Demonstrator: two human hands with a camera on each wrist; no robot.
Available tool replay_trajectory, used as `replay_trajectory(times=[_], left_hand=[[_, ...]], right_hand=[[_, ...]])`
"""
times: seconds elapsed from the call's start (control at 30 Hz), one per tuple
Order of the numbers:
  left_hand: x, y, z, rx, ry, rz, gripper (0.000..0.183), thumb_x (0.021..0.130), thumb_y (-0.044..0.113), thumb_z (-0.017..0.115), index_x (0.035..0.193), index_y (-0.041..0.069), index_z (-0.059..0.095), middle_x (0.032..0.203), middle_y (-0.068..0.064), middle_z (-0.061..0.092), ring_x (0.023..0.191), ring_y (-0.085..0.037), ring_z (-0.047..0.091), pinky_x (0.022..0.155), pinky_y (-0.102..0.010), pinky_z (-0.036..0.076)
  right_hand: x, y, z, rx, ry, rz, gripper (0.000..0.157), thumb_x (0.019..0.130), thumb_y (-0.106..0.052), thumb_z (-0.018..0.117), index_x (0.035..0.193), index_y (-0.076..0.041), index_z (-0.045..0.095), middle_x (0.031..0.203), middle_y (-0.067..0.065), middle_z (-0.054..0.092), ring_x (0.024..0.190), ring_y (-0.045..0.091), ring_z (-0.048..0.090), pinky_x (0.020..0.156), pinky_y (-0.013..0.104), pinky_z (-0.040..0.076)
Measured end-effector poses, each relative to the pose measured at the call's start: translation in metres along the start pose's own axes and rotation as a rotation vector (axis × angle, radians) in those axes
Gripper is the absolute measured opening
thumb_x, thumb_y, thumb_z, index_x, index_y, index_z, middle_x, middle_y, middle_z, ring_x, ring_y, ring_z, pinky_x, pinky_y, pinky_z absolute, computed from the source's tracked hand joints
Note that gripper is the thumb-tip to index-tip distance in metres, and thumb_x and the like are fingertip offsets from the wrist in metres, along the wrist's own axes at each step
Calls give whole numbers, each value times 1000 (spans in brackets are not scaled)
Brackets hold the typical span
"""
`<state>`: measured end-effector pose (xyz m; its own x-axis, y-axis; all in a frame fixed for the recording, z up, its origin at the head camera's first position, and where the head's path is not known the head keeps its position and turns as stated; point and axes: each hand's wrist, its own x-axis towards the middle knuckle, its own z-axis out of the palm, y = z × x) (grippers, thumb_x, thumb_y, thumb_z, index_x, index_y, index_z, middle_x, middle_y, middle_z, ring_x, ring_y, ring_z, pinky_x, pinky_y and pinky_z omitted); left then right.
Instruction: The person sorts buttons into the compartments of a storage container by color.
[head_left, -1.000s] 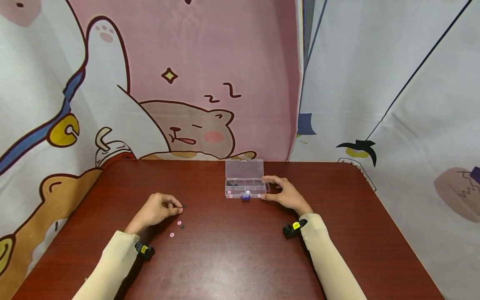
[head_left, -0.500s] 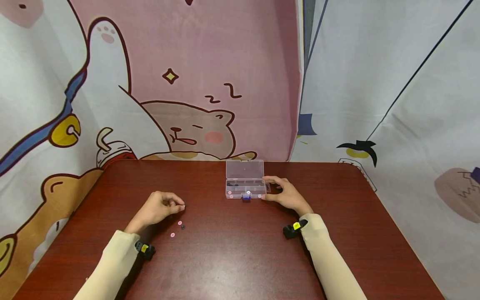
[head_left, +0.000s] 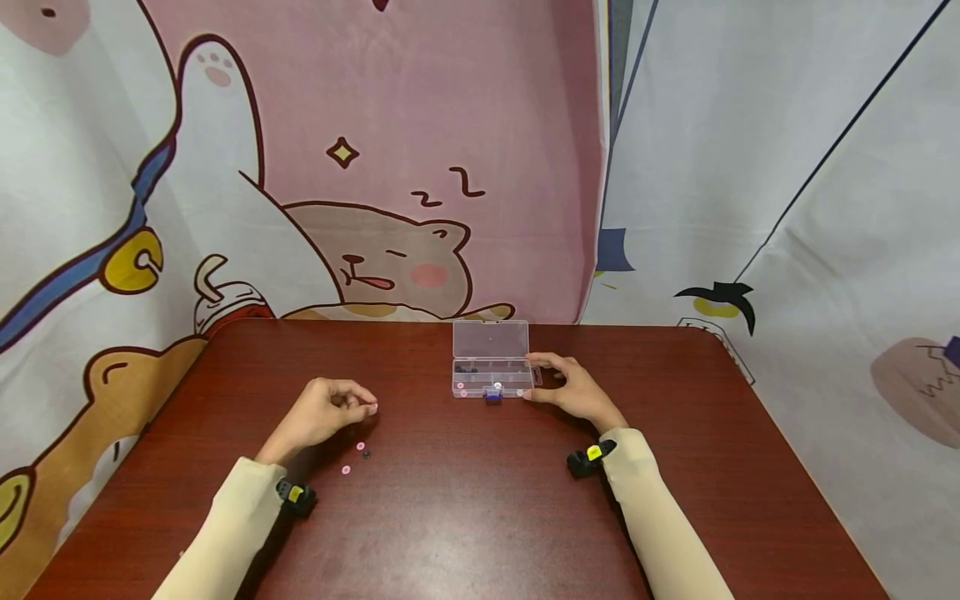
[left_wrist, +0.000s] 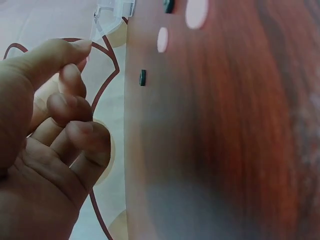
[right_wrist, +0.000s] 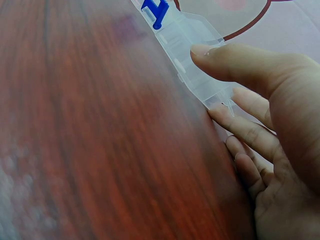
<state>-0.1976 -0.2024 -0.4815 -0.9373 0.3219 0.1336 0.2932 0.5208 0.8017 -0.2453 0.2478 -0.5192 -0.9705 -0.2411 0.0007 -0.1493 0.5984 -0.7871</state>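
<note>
My left hand (head_left: 326, 408) hovers over the table with thumb and forefinger brought together. A bit of a small pink disc (left_wrist: 85, 62) shows between their tips, mostly hidden; the other fingers curl loosely. Below them on the wood lie a small black disc (left_wrist: 143, 77), hidden under the hand in the head view, two pink discs (head_left: 346, 470) and another black disc (head_left: 367, 454). My right hand (head_left: 573, 390) grips the right end of a clear compartment box (head_left: 472, 389), thumb at the front corner and fingers behind. The box's lid (head_left: 491, 339) stands raised.
Several pink and dark discs sit in the box's compartments, and a blue latch (head_left: 492, 398) is at its front. A brown wooden table (head_left: 450, 517) carries everything. Behind its far edge hangs a cartoon-printed curtain (head_left: 420, 100). Each wrist wears a black camera (head_left: 297, 497).
My left hand has moved slightly right and away from me, covering the spot where a black disc showed beside its fingertips. The right hand and the box have stayed in place.
</note>
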Motion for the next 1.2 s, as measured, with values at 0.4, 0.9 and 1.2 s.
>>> replay_trajectory(times=[0.4,0.9,1.2], left_hand=[[7,24,5,-28,17,31,5,88,7,80,91,6,78,70,-5,63,57,-4,49,53,-19,41],[25,26,17,-40,9,42,5,89,8,80,93,7,78,72,-7,63,58,-6,48,54,-19,40],[37,30,23,-51,15,78,6,87,12,82,90,17,79,70,-2,64,59,-9,53,54,-21,42]], right_hand=[[-1,-1,0,1,1,11,68,77,-48,88,138,-38,60,140,-1,59,131,24,46,110,48,39],[-1,-2,0,2,-1,3,68,77,-48,88,138,-37,60,139,-3,60,131,25,46,111,49,39],[-1,-2,0,6,-2,12,68,77,-47,88,138,-38,60,140,-1,59,132,25,46,111,50,38]])
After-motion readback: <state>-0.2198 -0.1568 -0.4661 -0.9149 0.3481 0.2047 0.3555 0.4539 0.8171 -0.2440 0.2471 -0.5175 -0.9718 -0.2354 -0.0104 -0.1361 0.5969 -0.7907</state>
